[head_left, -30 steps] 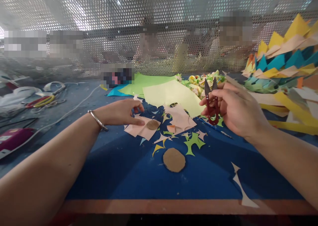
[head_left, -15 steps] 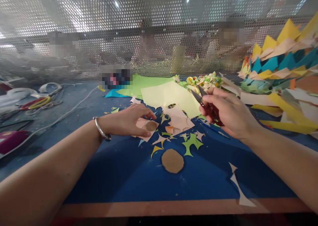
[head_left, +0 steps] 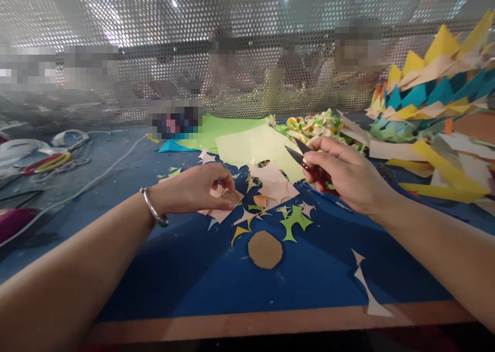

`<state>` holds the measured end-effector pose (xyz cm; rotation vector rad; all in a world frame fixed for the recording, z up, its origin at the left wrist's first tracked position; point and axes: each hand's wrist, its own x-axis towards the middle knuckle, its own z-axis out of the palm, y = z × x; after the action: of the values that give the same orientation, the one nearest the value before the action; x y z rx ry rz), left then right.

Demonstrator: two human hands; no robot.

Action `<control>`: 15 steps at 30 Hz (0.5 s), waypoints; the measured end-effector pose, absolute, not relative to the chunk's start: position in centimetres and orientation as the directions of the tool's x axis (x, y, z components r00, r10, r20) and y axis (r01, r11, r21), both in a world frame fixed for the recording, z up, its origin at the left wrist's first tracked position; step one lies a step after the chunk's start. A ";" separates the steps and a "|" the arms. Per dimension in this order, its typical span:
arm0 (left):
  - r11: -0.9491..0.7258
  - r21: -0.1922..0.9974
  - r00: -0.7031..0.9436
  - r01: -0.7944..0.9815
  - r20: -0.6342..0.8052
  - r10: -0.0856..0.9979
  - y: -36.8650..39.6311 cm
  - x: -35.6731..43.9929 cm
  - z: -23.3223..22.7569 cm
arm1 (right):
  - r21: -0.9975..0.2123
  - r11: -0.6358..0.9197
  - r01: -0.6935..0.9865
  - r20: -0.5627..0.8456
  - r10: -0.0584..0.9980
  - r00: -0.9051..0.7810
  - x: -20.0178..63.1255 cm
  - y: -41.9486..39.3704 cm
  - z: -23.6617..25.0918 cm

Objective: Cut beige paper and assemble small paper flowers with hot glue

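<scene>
The left hand point(head_left: 193, 189) pinches a pink paper piece point(head_left: 222, 207) with a closed grip; the right hand point(head_left: 344, 177) is clamped around red snips point(head_left: 309, 161), blades slightly apart

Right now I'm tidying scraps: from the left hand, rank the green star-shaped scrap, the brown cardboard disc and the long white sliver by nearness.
1. Brown cardboard disc, just right of the left hand, nearer the table edge.
2. Green star-shaped scrap, further right; close to the disc's rank.
3. Long white sliver, far right by the edge.

Materials and finish as observed

Matt paper scraps point(head_left: 270, 187), a dull cardboard disc point(head_left: 265, 249) and glossy metal snips point(head_left: 305, 158) were noted.
</scene>
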<state>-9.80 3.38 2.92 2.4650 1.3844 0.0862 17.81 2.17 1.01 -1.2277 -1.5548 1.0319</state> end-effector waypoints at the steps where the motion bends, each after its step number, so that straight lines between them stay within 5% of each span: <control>1: -0.473 0.313 0.532 0.824 -0.138 0.835 3.3 -9.7 2.9 | -0.953 0.166 0.253 0.137 0.982 -0.129 17.8 2.2 1.0; 5: -0.410 0.371 0.506 0.833 -0.211 0.836 3.2 -9.5 2.9 | -0.961 0.149 0.233 0.124 0.985 -0.120 17.8 2.1 1.0; 12: -0.496 0.290 0.494 0.818 0.087 0.865 3.5 -9.8 2.7 | -0.961 0.158 0.228 0.132 0.983 -0.125 17.7 2.2 0.8; 15: -0.520 0.257 0.518 0.814 0.081 0.851 3.4 -9.7 2.5 | -0.955 0.172 0.241 0.143 0.981 -0.135 17.8 2.2 0.7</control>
<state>-9.72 3.36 2.47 2.5701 1.4263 0.2934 17.78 2.24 0.72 -1.2116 -1.5534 1.0409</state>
